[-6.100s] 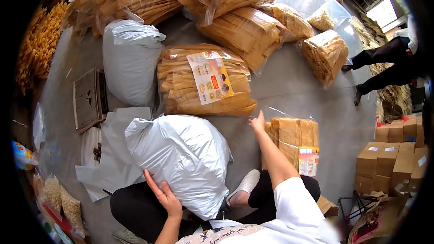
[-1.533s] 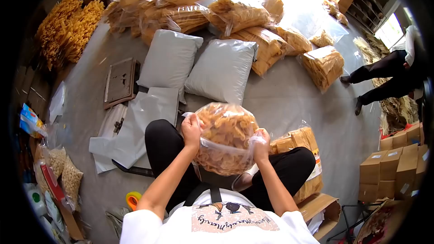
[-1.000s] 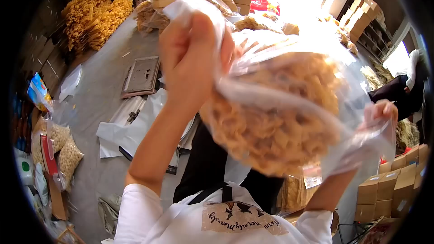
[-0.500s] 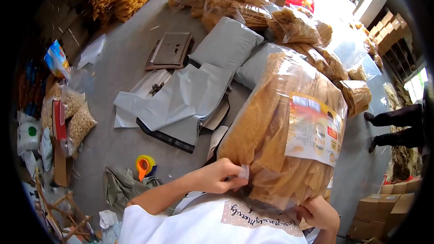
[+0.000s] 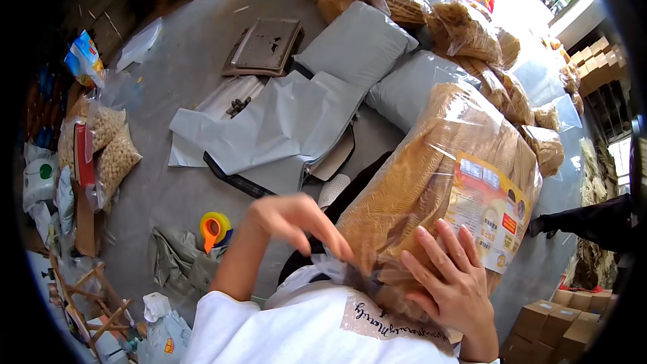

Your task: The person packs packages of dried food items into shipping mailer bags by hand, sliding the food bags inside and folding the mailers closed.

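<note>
A big clear plastic bag point(image 5: 421, 182) of tan, wrinkled dried sheets leans against my front, a printed yellow-and-white label point(image 5: 490, 212) on its upper side. My right hand point(image 5: 448, 280) lies flat on the lower part of the bag, fingers spread. Just left of the bag's near end, my left hand point(image 5: 300, 226) is raised with fingers stretched downward, slightly blurred and holding nothing. The near end of the bag is bunched against my shirt, so I cannot tell whether it is closed.
Grey mailing bags point(image 5: 269, 128), one flat and two stuffed, lie ahead, with a flat scale-like device point(image 5: 265, 47) behind. A tape roll point(image 5: 214, 229) is at left on grey-green cloth. Cardboard boxes point(image 5: 539, 320) stand lower right. Another person's leg point(image 5: 586, 222) shows at right.
Both hands have let go of the bag's near edge. My left hand has lifted off, and my right has moved up to lie flat on the bag. The view has shifted slightly.
</note>
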### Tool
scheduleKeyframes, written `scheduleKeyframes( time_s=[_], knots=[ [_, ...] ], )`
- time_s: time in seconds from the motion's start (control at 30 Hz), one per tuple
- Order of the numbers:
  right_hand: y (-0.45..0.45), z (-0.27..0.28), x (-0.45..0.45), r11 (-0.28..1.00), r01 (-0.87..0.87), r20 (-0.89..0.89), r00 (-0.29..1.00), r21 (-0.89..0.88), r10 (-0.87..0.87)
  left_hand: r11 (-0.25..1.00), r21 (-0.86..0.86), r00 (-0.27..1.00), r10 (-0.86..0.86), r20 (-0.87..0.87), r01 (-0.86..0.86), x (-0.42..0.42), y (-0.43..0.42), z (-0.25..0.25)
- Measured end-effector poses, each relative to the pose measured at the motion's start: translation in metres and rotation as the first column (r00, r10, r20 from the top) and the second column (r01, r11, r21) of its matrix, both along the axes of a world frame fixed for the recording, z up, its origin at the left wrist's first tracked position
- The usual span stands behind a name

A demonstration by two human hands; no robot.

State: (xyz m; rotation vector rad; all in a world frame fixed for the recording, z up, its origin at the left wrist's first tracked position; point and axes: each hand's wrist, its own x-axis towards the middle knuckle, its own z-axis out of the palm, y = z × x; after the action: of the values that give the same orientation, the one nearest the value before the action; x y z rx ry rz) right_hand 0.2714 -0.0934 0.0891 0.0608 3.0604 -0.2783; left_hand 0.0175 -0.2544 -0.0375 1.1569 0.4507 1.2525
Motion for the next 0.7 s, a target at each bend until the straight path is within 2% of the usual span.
scheduleKeyframes(
  time_s=[0.03, 0.07, 0.1, 0.13, 0.17, 0.2, 0.27, 0.3, 0.37, 0.4, 0.47, 0.5, 0.57, 0.7],
  knots=[
    [0.003, 0.003, 0.000, 1.000, -0.004, 0.018, 1.000, -0.022, 0.004, 0.975, -0.061, 0.934, 0.222, 0.279, -0.214, -0.014, -0.012, -0.031],
    [0.006, 0.006, -0.002, 0.999, -0.010, 0.032, 0.999, -0.037, 0.011, 0.864, -0.289, 0.807, 0.494, 0.323, -0.413, -0.034, -0.025, -0.070],
    [0.006, 0.007, -0.005, 0.999, -0.011, 0.038, 0.999, -0.042, 0.012, 0.545, -0.505, 0.654, 0.755, -0.051, -0.669, -0.049, -0.023, -0.091],
    [0.006, 0.008, -0.007, 0.998, 0.008, 0.027, 1.000, -0.055, -0.006, 0.213, -0.512, 0.460, 0.780, -0.425, -0.832, -0.061, -0.019, -0.142],
    [0.006, 0.008, -0.009, 0.997, 0.028, 0.017, 0.999, -0.071, -0.027, -0.011, -0.468, 0.367, 0.603, -0.708, -0.884, -0.073, -0.029, -0.206],
    [0.005, 0.008, -0.010, 0.996, 0.032, 0.032, 0.999, -0.085, -0.029, -0.027, -0.230, 0.209, 0.320, -0.924, -0.973, -0.077, -0.038, -0.267],
    [0.007, 0.009, -0.015, 0.996, 0.050, 0.045, 0.998, -0.080, -0.047, 0.007, -0.301, 0.290, 0.286, -0.913, -0.954, -0.075, -0.041, -0.336],
    [0.007, 0.009, -0.017, 0.995, 0.061, 0.053, 0.997, -0.082, -0.057, -0.029, -0.314, 0.303, 0.194, -0.933, -0.949, -0.070, -0.036, -0.351],
    [0.009, 0.009, -0.021, 0.997, 0.057, 0.064, 0.997, -0.060, -0.053, -0.066, -0.103, 0.104, -0.004, -0.995, -0.993, -0.055, -0.007, -0.309],
    [0.010, 0.009, -0.024, 0.996, 0.068, 0.072, 0.995, -0.054, -0.064, -0.054, -0.111, 0.111, 0.000, -0.994, -0.992, -0.052, 0.007, -0.310],
    [0.009, 0.009, -0.025, 0.995, 0.087, 0.089, 0.993, -0.053, -0.082, -0.010, 0.222, -0.221, -0.047, -0.974, -0.975, -0.047, 0.026, -0.312],
    [0.008, 0.009, -0.026, 0.994, 0.098, 0.094, 0.991, -0.051, -0.093, 0.000, 0.217, -0.216, -0.042, -0.975, -0.976, -0.051, 0.032, -0.307],
    [0.007, 0.009, -0.028, 0.990, 0.128, 0.119, 0.986, -0.063, -0.120, 0.073, 0.008, -0.021, -0.176, -0.984, -0.997, -0.062, 0.044, -0.292],
    [0.007, 0.011, -0.033, 0.989, 0.137, 0.146, 0.981, -0.057, -0.127, 0.295, 0.008, -0.078, -0.226, -0.971, -0.955, -0.074, 0.034, -0.296]
  ],
)
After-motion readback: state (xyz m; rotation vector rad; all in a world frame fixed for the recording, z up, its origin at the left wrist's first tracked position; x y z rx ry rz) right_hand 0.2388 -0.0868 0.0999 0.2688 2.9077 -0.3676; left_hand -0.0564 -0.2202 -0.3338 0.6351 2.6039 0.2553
